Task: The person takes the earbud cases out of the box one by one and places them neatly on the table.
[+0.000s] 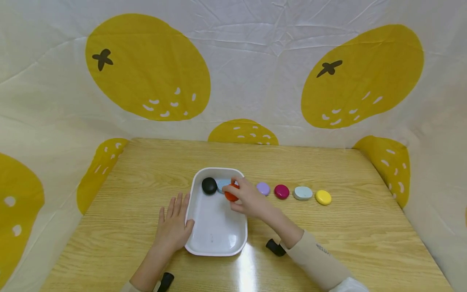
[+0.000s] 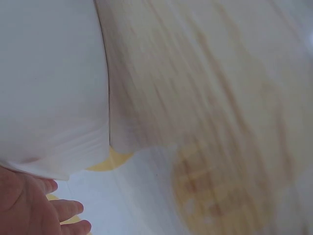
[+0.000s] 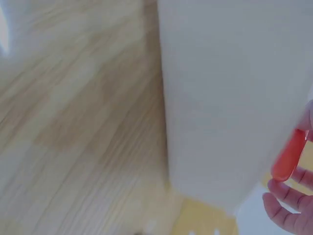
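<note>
Starting with the head view, we're seeing the right hand (image 1: 249, 198) pinching a glossy orange-red round piece (image 1: 231, 197) between curled fingers and thumb, and holding it over the upper right of a white rectangular tray with rounded corners (image 1: 213, 227). We're finding the left hand (image 1: 173, 229) lying with its fingers straight, gripping nothing, its thumb touching the tray's left rim. Inside, a black round piece (image 1: 209, 185) and a pale blue piece (image 1: 221, 186), partly hidden by the fingers, are sitting at the far end. Outside, to the right, we're counting four more in a row: a lilac round piece (image 1: 263, 188), a magenta round piece (image 1: 282, 192), a pale grey-blue oval piece (image 1: 303, 193) and a yellow round piece (image 1: 323, 197). So we're judging it as two in, one in hand, four out. Everything is standing on a light wood-grain table (image 1: 146, 170), which is catching a bright glare below the tray, and a white cloth with big yellow fruit prints (image 1: 251, 89) is hanging around it.

Moving to the left wrist, we're getting the tray's outer wall, a blurred tabletop and a few left fingertips reaching past the wall, holding nothing we're able to see.

Over at the right wrist, we're catching the orange-red piece between the fingers, beside the tray's wall; whether it's touching anything inside, we're not managing to tell.
</note>
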The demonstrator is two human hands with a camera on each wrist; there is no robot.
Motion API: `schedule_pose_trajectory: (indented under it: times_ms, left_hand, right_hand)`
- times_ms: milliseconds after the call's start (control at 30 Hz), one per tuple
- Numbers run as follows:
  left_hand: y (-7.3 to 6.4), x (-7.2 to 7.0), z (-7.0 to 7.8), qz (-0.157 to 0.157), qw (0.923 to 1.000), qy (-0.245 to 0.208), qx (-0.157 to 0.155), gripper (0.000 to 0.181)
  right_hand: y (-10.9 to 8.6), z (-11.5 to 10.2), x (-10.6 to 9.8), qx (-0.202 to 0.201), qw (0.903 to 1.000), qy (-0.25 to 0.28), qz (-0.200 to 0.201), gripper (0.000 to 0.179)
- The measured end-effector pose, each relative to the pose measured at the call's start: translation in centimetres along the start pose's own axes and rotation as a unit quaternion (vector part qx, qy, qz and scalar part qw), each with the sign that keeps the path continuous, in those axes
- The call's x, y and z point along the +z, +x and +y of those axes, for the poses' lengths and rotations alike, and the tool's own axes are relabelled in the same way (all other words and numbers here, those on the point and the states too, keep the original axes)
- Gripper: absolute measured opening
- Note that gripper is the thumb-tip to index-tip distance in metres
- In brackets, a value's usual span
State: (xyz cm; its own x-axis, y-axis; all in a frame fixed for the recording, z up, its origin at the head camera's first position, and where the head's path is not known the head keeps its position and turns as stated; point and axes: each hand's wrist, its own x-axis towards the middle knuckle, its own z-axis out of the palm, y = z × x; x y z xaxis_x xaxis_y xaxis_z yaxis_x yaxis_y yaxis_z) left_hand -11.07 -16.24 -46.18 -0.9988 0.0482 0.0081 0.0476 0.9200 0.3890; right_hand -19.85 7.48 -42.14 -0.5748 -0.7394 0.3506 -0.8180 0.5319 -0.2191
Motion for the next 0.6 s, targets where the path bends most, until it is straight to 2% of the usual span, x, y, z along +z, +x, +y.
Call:
schedule_pose_trajectory:
  times_ms: [167, 367, 467, 600]
  left_hand:
    - [0.0, 0.0, 0.0, 0.001, 1.0, 0.0, 0.002, 0.067]
    - [0.0, 0.0, -0.1, 0.0, 1.0, -0.003, 0.001, 0.067]
    - [0.0, 0.0, -0.1, 0.0, 1.0, -0.004, 0.001, 0.066]
    - [0.0, 0.0, -0.1, -0.002, 1.0, -0.005, 0.001, 0.067]
  right_hand:
    - [-2.2, 1.4, -1.1, 0.054, 0.9985, -0.002, 0.002, 0.036]
    - [-4.5, 3.0, -1.2, 0.087, 0.9958, -0.022, 0.02, 0.033]
    - [-5.5, 3.3, -1.0, 0.111, 0.9935, -0.026, -0.002, 0.034]
    - [-6.4, 3.5, -0.7, 0.154, 0.9853, -0.028, -0.067, 0.037]
